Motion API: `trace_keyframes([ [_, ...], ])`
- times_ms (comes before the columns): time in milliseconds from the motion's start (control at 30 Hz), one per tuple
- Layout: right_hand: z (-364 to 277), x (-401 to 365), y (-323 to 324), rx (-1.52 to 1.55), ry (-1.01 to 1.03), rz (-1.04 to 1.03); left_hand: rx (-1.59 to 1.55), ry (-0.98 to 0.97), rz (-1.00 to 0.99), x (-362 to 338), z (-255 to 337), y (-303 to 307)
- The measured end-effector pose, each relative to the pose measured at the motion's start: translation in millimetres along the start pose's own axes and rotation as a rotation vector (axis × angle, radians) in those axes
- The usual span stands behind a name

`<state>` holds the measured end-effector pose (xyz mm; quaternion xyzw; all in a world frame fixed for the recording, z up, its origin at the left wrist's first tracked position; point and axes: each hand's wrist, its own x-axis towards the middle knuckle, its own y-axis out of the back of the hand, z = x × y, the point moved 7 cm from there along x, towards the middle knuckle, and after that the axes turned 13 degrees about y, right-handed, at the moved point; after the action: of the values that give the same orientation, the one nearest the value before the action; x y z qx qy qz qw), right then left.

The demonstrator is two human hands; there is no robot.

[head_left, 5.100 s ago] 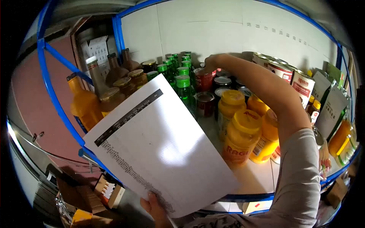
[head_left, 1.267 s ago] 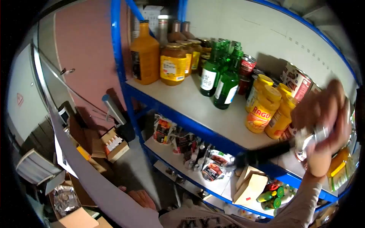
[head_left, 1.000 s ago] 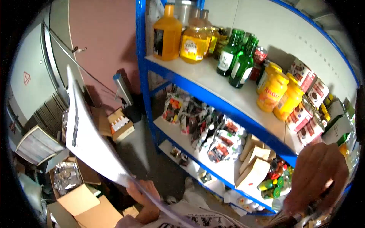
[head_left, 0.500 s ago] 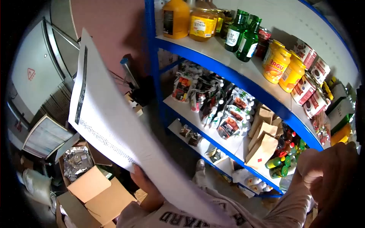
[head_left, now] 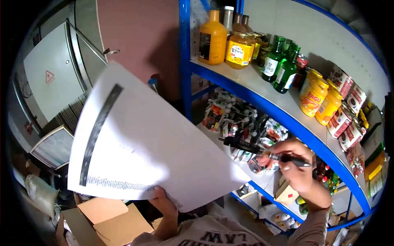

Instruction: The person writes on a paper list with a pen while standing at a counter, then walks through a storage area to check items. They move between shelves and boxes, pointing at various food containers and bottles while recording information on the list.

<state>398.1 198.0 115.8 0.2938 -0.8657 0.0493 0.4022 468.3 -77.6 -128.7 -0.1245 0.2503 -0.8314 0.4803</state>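
My left hand (head_left: 165,203) is closed on the lower edge of a large white sheet of paper (head_left: 164,151), which is held up and tilted in front of me. A dark band runs down the sheet's left side, and rows of small print lie along its bottom, too fine to read. To the right of the paper, my right hand (head_left: 296,168) pinches a black pen (head_left: 242,144). One end of the pen points left, close to the sheet's right edge. The grip hides part of the pen's middle.
A blue-framed shelf (head_left: 262,90) stands ahead, carrying yellow jars (head_left: 314,98), green bottles (head_left: 286,71), an orange jug (head_left: 213,41) and cans (head_left: 340,121). Pouches (head_left: 219,112) fill the level below. Cardboard boxes (head_left: 119,221) sit lower left. A grey cabinet (head_left: 53,69) is at far left.
My right hand has come leftward from the right edge, and the pen now shows in it. The sheet has turned its printed face more toward me. The view has shifted.
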Motion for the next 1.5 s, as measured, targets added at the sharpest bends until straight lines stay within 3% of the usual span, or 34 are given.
trace_keyframes([
  [33, 14.9, -2.6, 2.1, 0.103, -0.049, -0.003, 0.006, 0.050, 0.007, 4.9, -4.8, 1.9],
  [200, 74.0, 11.8, 5.6, 0.056, -0.191, -0.059, -0.012, 0.215, -0.023, 30.3, -11.5, -21.1],
  [300, 104.0, 32.2, 13.6, 0.010, -0.153, -0.029, 0.048, 0.187, -0.048, 54.2, -21.8, -30.6],
  [400, 133.7, 54.4, 29.1, -0.127, -0.040, -0.021, 0.138, 0.273, 0.088, 77.6, -8.0, -57.3],
  [500, 176.9, 69.9, 47.5, -0.132, 0.010, 0.087, 0.188, 0.151, 0.155, 115.3, 7.0, -70.6],
  [533, 193.5, 75.5, 55.0, -0.191, 0.071, 0.109, 0.231, -0.007, -0.038, 138.3, 5.0, -68.0],
  [600, 218.1, 96.7, 62.9, -0.248, 0.198, 0.163, 0.158, -0.025, -0.024, 154.2, 13.6, -76.8],
  [633, 238.4, 102.6, 67.5, -0.259, 0.143, 0.173, 0.138, 0.024, 0.212, 151.8, 12.3, -72.6],
  [733, 295.3, 116.7, 74.1, -0.327, -0.076, 0.220, 0.103, 0.158, 0.571, 162.3, -0.6, -55.3],
  [767, 295.8, 129.7, 69.0, -0.407, 0.080, 0.138, 0.089, 0.009, 0.574, 159.6, 8.3, -75.8],
  [833, 294.8, 151.2, 56.3, -0.488, 0.306, 0.048, 0.145, -0.052, 0.361, 177.7, -3.1, -84.1],
  [867, 294.4, 158.9, 50.1, -0.585, 0.395, -0.002, 0.256, -0.017, 0.306, 194.0, -34.0, -53.6],
  [933, 294.0, 164.4, 36.2, -0.760, 0.541, -0.135, 0.362, 0.090, 0.228, 202.5, -33.9, -86.9],
  [1000, 285.8, 176.2, 21.5, -0.925, 0.708, -0.280, 0.148, 0.071, 0.266, 212.7, -48.5, -94.8],
  [1067, 275.4, 186.9, 21.2, -1.019, 0.811, -0.276, 0.006, 0.066, 0.194, 228.2, -53.7, -123.0],
  [1233, 278.8, 196.1, 32.5, -1.163, 0.733, -0.165, 0.030, 0.166, 0.021, 258.5, -91.4, -157.8],
  [1333, 277.0, 207.4, 34.1, -1.284, 0.670, -0.108, -0.155, 0.271, -0.113, 278.5, -127.7, -174.1],
  [1367, 279.1, 208.8, 38.2, -1.301, 0.631, -0.047, -0.006, 0.258, -0.133, 277.4, -116.9, -193.1],
  [1467, 279.5, 224.3, 38.5, -1.362, 0.584, 0.026, -0.123, 0.192, -0.314, 306.2, -137.5, -211.9],
  [1500, 280.7, 228.9, 35.7, -1.396, 0.584, 0.044, -0.145, 0.246, -0.286, 315.8, -144.6, -214.2],
])
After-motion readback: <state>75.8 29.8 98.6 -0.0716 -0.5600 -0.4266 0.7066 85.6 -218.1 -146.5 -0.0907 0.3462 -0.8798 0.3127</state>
